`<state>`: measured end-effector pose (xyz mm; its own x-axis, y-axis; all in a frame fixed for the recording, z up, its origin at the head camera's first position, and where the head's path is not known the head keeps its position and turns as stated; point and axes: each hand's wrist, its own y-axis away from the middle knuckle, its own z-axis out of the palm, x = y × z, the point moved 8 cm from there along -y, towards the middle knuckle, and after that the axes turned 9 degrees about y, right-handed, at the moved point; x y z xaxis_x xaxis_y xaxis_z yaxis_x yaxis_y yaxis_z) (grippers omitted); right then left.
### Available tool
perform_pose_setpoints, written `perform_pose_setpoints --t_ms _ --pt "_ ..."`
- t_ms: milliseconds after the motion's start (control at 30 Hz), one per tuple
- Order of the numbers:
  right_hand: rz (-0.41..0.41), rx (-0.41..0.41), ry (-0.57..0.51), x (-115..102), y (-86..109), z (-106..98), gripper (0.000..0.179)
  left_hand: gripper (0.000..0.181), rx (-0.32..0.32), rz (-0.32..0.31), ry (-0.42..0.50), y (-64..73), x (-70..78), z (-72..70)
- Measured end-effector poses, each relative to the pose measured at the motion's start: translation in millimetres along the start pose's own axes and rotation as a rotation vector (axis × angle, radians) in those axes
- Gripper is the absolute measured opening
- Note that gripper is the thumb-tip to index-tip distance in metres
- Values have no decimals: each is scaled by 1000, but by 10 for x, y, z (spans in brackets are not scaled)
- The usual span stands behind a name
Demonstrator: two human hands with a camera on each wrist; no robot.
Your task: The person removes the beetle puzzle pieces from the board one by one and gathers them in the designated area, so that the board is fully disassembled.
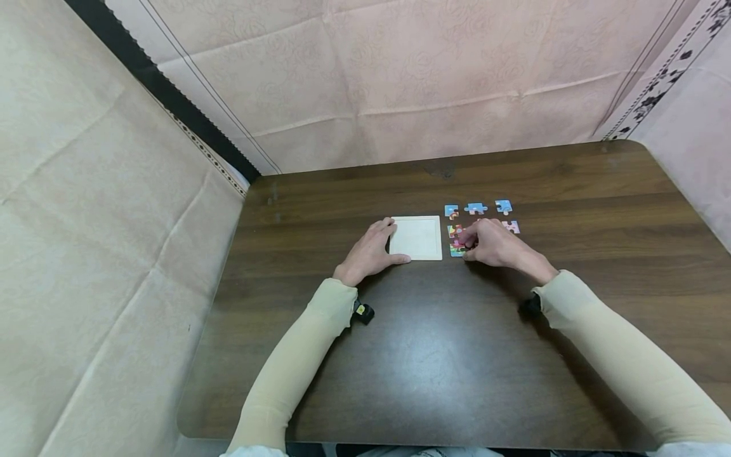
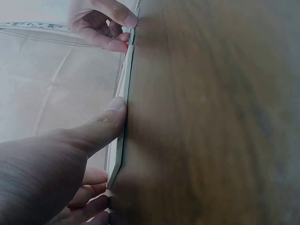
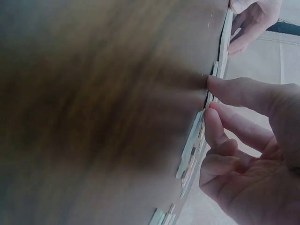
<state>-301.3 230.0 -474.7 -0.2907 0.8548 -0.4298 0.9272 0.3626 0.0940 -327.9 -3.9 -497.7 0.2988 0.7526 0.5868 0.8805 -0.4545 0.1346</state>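
Note:
A square white puzzle tray (image 1: 417,238) lies flat on the brown table. My left hand (image 1: 370,251) holds it at the left side, thumb on the near edge and fingers at the far left corner. Just right of the tray, my right hand (image 1: 495,244) pinches a jigsaw piece (image 1: 457,250) with green and pink print between thumb and index finger, low over the tabletop. Beyond that piece is another colourful jigsaw piece (image 1: 455,231). More pieces are partly hidden under the right hand; a pink piece (image 1: 512,226) shows past its knuckles.
Three blue jigsaw pieces, a left one (image 1: 451,211), a middle one (image 1: 476,208) and a right one (image 1: 504,206), form a row farther back. The wooden table (image 1: 308,216) ends at pale cloth hangings (image 1: 434,76) behind and at the sides.

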Motion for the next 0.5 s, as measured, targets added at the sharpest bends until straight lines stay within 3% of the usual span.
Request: perform_pose_setpoints --t_ms 500 --pt "9 -16 -4 -17 -22 3 25 86 23 1 -33 -1 4 -12"
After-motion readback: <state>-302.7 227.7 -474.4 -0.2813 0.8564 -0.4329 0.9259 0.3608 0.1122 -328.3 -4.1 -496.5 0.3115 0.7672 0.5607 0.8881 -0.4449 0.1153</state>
